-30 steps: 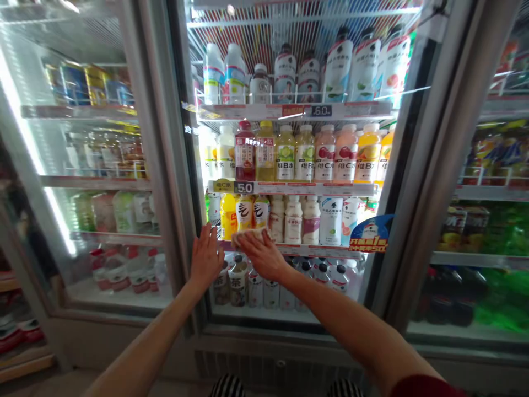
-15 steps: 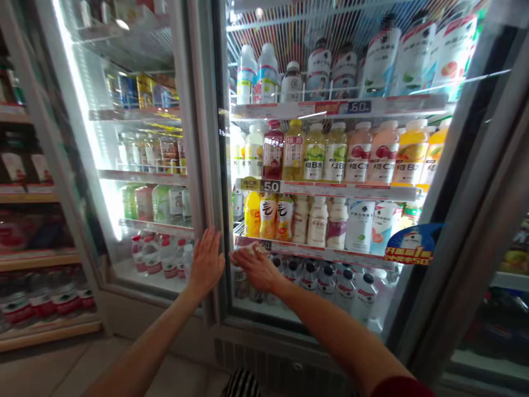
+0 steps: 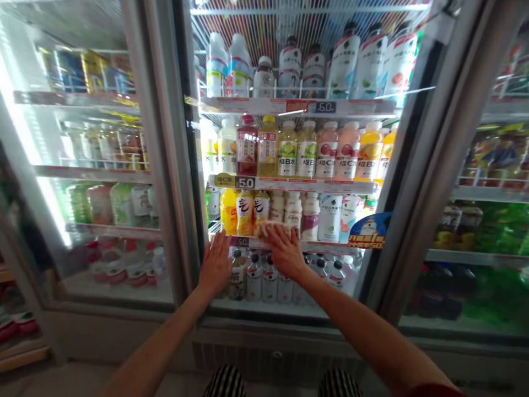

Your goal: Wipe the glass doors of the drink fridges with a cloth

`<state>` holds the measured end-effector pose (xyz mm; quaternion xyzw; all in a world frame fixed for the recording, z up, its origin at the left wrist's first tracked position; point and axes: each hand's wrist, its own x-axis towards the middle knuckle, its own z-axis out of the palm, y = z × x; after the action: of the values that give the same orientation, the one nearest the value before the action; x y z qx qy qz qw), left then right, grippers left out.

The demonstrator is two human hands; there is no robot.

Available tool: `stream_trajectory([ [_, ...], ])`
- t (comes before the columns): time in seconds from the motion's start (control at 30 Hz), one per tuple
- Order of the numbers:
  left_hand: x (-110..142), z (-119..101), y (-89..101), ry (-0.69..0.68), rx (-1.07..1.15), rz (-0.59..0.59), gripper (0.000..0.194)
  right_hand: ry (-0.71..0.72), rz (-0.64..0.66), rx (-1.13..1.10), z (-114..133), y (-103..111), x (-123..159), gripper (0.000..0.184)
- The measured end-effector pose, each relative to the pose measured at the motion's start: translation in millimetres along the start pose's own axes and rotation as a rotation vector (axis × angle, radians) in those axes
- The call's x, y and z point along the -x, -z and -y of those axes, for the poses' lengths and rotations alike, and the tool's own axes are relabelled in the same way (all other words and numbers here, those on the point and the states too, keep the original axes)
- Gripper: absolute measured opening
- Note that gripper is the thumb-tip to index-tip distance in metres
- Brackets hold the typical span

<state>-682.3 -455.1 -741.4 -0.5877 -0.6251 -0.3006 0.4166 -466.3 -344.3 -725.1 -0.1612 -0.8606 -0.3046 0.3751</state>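
Observation:
My right hand presses a pale crumpled cloth against the glass door of a drinks fridge. Its fingers are spread over the cloth, in front of the shelf edge with orange and cream-coloured bottles. To the left, my left hand is open, fingers stretched upward, palm toward the same pane near the door's left frame. It holds nothing. Behind the glass, between the hands, are an orange-juice bottle and a row of black-capped clear bottles.
Metal door frames flank the pane, with further fridge sections on both sides. A blue sticker is on the glass at right. Fruit-drink bottles fill a middle shelf. My striped knees show low in view.
My right hand has slid the cloth rightward across the glass. My left hand has shifted from the door frame onto the pane. The camera view has turned to the right.

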Motion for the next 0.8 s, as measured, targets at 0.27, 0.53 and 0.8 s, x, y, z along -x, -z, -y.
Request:
stream_trajectory([
  [0.27, -31.3, -50.4, -11.0, -0.130, 0.064, -0.074, 0.065, -0.116, -0.078, 0.131, -59.1, 27.6, 36.4, 0.056],
  [0.53, -61.2, -79.5, -13.8, -0.239, 0.116, -0.120, 0.066, 0.001, -0.063, 0.184, -104.8, 58.5, 56.9, 0.057],
  [0.8, -77.8, -97.7, -13.0, -0.286, 0.138, -0.150, 0.069, -0.162, -0.125, 0.233, -132.6, 78.5, 78.5, 0.051],
])
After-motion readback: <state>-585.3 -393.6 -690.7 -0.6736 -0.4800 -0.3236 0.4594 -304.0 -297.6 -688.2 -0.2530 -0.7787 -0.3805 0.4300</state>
